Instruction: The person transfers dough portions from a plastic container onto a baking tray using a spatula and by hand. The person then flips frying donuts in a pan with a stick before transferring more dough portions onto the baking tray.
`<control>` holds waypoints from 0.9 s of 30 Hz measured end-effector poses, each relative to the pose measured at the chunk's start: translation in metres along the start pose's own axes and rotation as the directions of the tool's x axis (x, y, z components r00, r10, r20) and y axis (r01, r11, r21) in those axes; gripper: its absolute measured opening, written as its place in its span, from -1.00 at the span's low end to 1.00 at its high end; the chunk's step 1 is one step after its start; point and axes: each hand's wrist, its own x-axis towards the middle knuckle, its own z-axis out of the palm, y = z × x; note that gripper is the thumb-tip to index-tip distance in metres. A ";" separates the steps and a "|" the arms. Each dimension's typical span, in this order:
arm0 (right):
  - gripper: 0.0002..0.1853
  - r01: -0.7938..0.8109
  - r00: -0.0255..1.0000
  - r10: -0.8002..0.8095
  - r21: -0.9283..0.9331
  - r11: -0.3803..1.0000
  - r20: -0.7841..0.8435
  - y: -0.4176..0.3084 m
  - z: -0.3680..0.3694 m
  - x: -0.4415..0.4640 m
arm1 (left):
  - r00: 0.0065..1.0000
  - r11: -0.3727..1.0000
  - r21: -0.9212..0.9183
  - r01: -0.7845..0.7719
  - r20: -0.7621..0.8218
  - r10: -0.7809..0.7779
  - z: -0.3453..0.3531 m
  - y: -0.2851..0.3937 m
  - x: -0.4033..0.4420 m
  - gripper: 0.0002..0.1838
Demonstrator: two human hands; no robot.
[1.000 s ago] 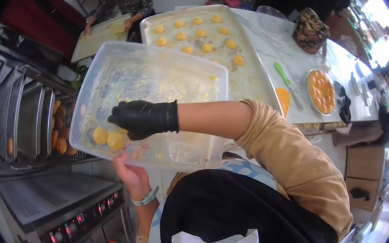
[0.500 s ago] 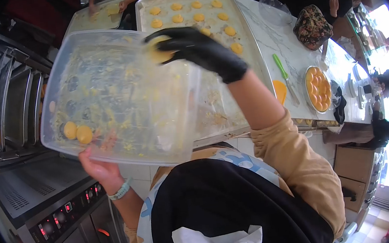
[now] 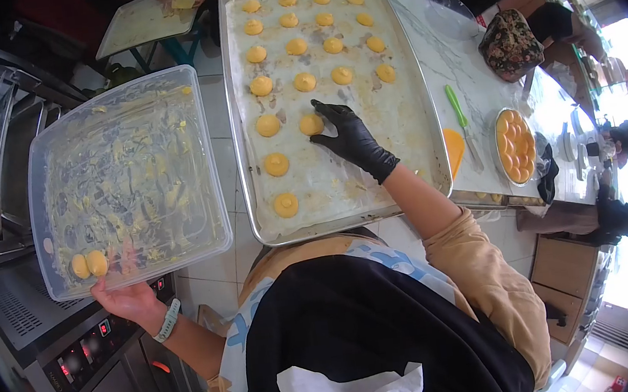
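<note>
My left hand (image 3: 130,301) supports a translucent plastic tub (image 3: 140,176) by its lower edge, the fingers showing through from beneath. Two round yellow dough balls (image 3: 97,262) lie in the tub's lower left corner, and yellow smears coat its bottom. My right hand (image 3: 350,137), in a black glove, is over a large lined baking tray (image 3: 359,191). Its thumb and forefinger are spread around a yellow dough piece (image 3: 311,124) that rests on the tray, with a gap to the fingertips. Other dough pieces (image 3: 305,81) sit in rows farther up and down the left side.
Right of the tray, a green-handled spatula (image 3: 456,108), an orange scraper (image 3: 454,149) and a round pan of glossy buns (image 3: 515,146) lie on the marble counter (image 3: 421,47). An oven (image 3: 85,350) stands lower left. Another person's hands work over a smaller tray (image 3: 128,32).
The tub has moved left and down, off the baking tray. My right hand has gone from over the tub to the tray, and the dough piece it carried now lies there.
</note>
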 end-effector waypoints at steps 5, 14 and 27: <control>-0.28 0.006 1.000 -0.005 0.064 0.998 -0.025 0.001 0.006 0.008 | 0.999 0.999 -0.006 0.037 0.029 -0.037 0.006 -0.001 -0.005 -0.32; -0.25 -0.024 0.998 0.028 0.080 0.996 -0.051 -0.011 -0.004 0.014 | 0.990 0.994 -0.015 0.112 0.091 -0.111 0.010 0.004 -0.012 -0.31; -0.46 0.663 0.719 -0.684 0.176 0.728 0.125 -0.201 0.005 0.051 | 0.879 0.960 0.036 0.278 0.394 -0.269 0.074 -0.050 -0.055 -0.44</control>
